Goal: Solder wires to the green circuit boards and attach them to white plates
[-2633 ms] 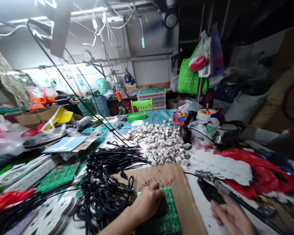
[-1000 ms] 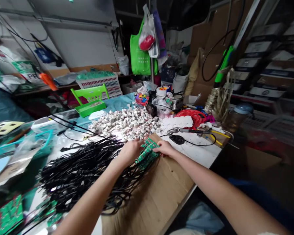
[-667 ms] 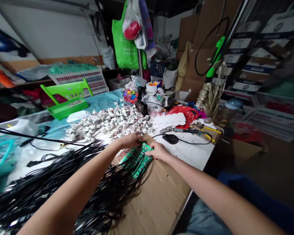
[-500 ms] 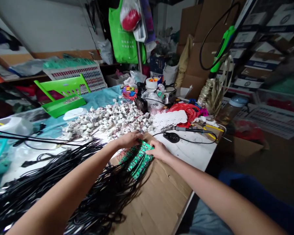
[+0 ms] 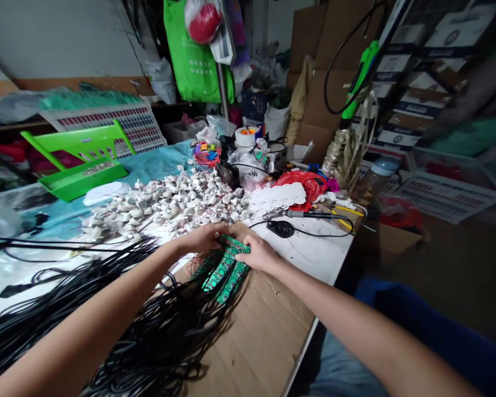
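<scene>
Several green circuit boards lie side by side in strips over a sheet of cardboard. At their far left end my left hand has its fingers closed on the board edge. My right hand pinches the right side of the boards, thumb on top. Thin red wires show beside the boards, below my left hand. Black cables run from the near ends of the boards into a big tangle under my left forearm. Parts of the boards are hidden by my fingers.
A heap of small white parts with wires lies beyond my hands. To the right are a soldering iron with a coiled stand and a black oval piece. A green tray stands back left. The table edge runs along the right.
The view has turned slightly, so the scene sits further left. Both hands stay on the boards; the strips have shifted, with a wider dark gap between two groups.
</scene>
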`<state>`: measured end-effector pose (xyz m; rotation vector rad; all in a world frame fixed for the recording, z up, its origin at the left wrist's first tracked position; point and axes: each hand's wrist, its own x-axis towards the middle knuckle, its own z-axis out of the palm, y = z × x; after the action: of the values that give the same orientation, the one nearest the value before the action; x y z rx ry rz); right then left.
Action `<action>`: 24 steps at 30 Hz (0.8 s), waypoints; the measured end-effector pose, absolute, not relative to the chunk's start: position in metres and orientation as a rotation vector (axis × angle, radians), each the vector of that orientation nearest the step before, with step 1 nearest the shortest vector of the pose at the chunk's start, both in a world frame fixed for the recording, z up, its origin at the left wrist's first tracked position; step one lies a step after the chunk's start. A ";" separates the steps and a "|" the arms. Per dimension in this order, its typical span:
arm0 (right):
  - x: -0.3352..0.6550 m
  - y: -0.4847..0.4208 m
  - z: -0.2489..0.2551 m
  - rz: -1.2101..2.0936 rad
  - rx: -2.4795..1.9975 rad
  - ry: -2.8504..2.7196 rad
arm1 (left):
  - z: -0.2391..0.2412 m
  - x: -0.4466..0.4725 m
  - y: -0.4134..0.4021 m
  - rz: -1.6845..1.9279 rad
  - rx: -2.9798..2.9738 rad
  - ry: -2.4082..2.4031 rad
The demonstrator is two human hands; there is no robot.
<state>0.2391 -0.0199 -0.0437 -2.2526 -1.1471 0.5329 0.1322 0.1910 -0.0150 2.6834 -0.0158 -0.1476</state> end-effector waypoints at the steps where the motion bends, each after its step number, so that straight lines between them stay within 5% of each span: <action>1: 0.242 -0.018 -0.043 0.583 -2.273 -1.145 | -0.013 0.133 0.193 -0.224 2.673 0.005; 6: 0.246 -0.010 -0.037 0.760 -2.354 -1.119 | -0.003 0.146 0.195 -0.509 2.757 0.190; 24: 0.222 -0.016 -0.019 0.613 -2.319 -1.186 | -0.002 0.122 0.194 -0.414 2.681 0.171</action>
<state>0.2219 -0.0165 -0.0192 -2.3193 -1.1857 0.6126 0.1224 0.1940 -0.0019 2.6814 0.1705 -0.4140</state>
